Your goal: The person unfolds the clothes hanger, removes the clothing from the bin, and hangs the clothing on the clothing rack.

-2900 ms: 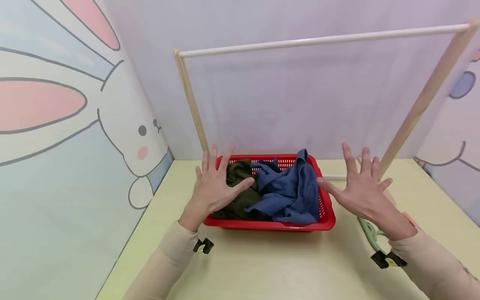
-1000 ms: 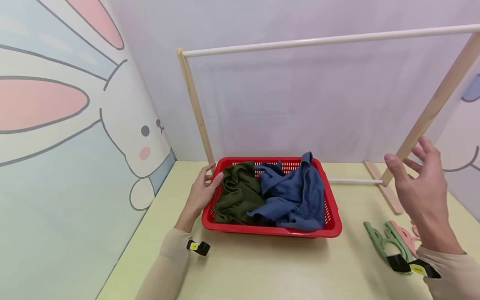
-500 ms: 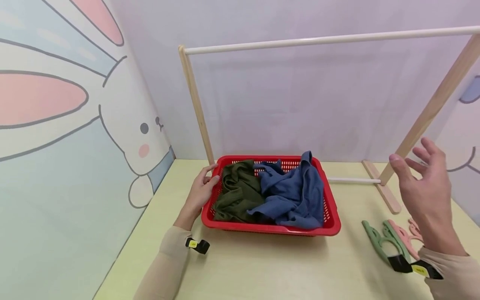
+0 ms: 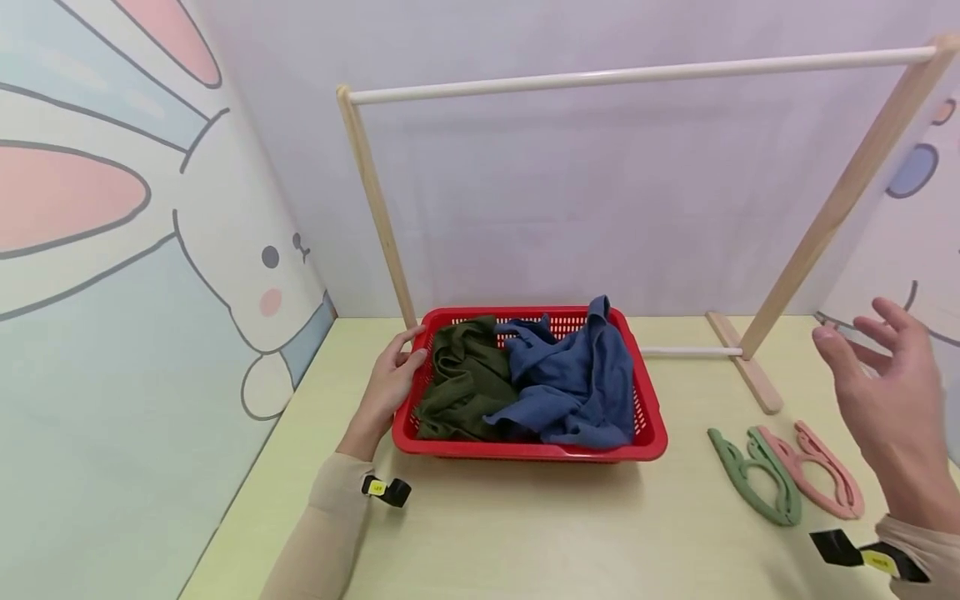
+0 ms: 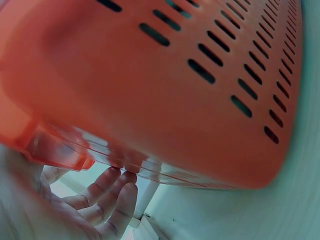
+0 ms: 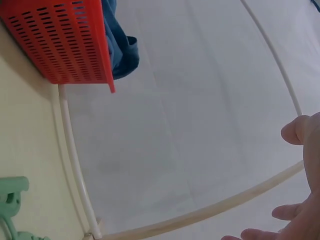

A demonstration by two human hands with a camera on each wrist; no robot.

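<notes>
The left grip [image 4: 390, 379] grasps the red basket [image 4: 525, 451] by its rim, with the thumb at the top edge and fingers on the outer side. Inside, dark green cloth [image 4: 468, 383] lies just to the right of that grip, and blue cloth [image 4: 573, 392] lies farther right. The right grip [image 4: 896, 400] is released, raised with fingers loosely bent; to its left, a green hanger [image 4: 780, 471] and pink hanger [image 4: 834, 468] rest on the table [image 4: 525, 533]. Beyond both grips stands a rack [image 4: 600, 77].

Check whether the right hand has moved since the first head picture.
Yes: in the head view, the right hand has moved rightward, past the rack's right post.
</notes>
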